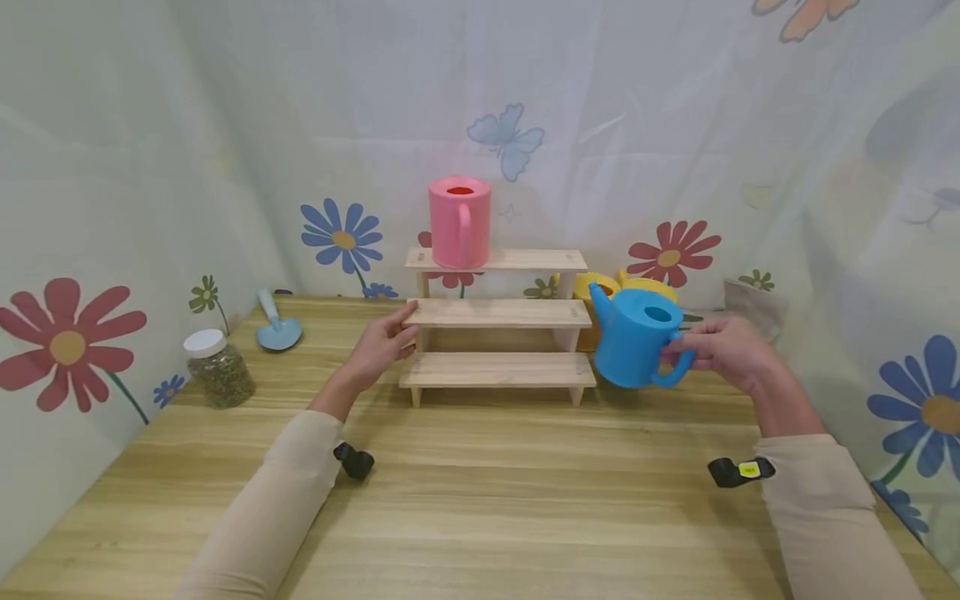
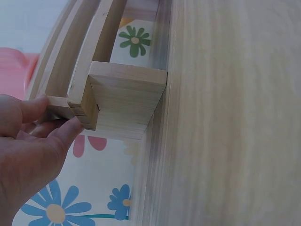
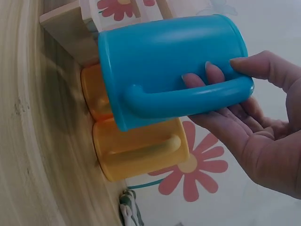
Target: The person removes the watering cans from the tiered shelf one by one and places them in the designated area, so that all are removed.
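Note:
By its handle, my right hand (image 1: 723, 346) holds a blue watering can (image 1: 633, 342) up off the table, its spout toward the left. In the right wrist view, the fingers of the right hand (image 3: 263, 113) pass through the handle of the blue watering can (image 3: 174, 66), thumb on top. My left hand (image 1: 381, 342) grips the left end of the middle step of a three-tier wooden stand (image 1: 498, 312). The left wrist view has the left hand (image 2: 37, 146) at that end of the stand (image 2: 127, 89). A pink watering can (image 1: 460, 225) stands on the top step, toward its left.
Two yellow watering cans, one with its handle showing (image 3: 141, 148), stand behind the blue one, right of the stand. At the left are a light-blue toy shovel (image 1: 277, 327) and a white-lidded jar (image 1: 219, 371) of greenish bits. A flowered curtain (image 1: 360, 108) surrounds the wooden table (image 1: 525, 500).

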Available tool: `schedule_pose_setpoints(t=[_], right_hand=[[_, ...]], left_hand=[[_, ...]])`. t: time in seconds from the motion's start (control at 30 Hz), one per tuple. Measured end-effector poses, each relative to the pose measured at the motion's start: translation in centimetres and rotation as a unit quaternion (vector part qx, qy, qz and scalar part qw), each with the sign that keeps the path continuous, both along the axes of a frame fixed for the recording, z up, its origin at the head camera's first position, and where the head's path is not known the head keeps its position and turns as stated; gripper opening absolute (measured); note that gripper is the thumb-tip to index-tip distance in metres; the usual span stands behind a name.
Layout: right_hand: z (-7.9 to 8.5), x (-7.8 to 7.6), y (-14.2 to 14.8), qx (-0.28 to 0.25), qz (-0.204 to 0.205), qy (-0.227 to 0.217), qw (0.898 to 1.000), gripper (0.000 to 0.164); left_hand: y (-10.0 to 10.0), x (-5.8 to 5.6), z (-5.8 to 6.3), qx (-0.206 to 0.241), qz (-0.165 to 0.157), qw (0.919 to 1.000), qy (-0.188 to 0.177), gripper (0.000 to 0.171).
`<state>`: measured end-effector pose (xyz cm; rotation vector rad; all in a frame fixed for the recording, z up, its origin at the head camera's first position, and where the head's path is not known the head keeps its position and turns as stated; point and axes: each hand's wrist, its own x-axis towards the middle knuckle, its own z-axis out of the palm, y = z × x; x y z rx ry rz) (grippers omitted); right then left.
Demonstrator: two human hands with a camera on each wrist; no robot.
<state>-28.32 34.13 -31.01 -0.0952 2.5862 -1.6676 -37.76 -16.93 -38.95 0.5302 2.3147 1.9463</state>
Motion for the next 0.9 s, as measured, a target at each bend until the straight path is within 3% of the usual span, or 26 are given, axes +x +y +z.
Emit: schedule_pose_setpoints(t=[0.2,0.4,0.9], right_hand=[[-0.9,-0.7,0.4,0.011,0.029,-0.023,0.999,0.030],[-2.0,-1.2,1.2,-0.013,0.071,-0.060,0.996,0.025],[-3.4,-1.5,-0.1,-0.034,0.072,-0.088,0.993,0.034]], left_hand=[[-0.1,-0.2,0.1,-0.005,0.002,1.0000,0.004,0.058],[0.0,-0.1,0.2,-0.019,0.007,0.9997,0.010,0.060],[0.1,0.0,0.2,-0.017,0.009,0.9998,0.010,0.061]])
